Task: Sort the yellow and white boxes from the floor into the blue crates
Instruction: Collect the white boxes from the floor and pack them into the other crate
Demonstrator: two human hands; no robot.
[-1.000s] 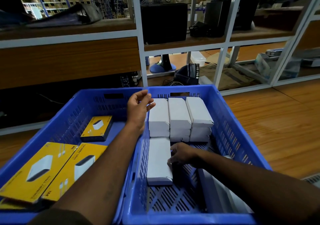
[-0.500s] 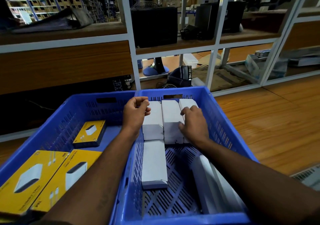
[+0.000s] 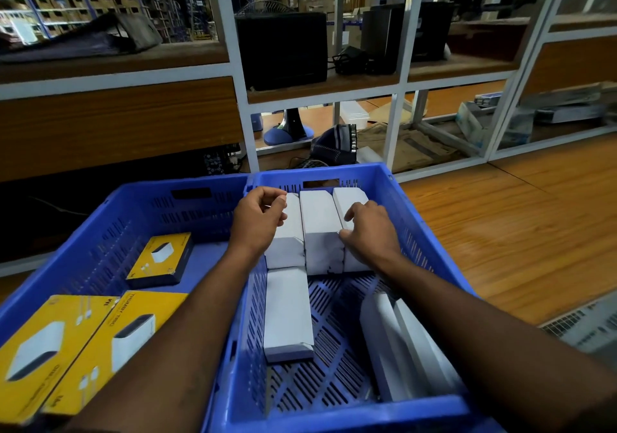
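While both forearms reach over the near rims, the right hand [image 3: 370, 232] rests on the rightmost of three long white cardboard boxes [image 3: 320, 229] set side by side against the far wall of the right-hand perforated blue plastic crate [image 3: 394, 195], its fingers curled over that box's top and its thumb at the seam with the middle box. The left hand [image 3: 257, 222] sits at the leftmost box of the row, by the wall the two crates share, fingers loosely curled with the tips near the thumb; whether it pinches the box cannot be told. All three boxes lie flat with their long axes running from the near side to the far wall. A fourth white box [image 3: 288, 312] lies in line just in front of the leftmost one, pointing the same way, and two more white boxes [image 3: 410, 345] lean together in the near right corner. In the left-hand blue crate [image 3: 100, 232] lie two large flat yellow printed boxes [image 3: 83, 342] side by side at the near end and a smaller yellow box with dark sides [image 3: 160, 259] farther in.
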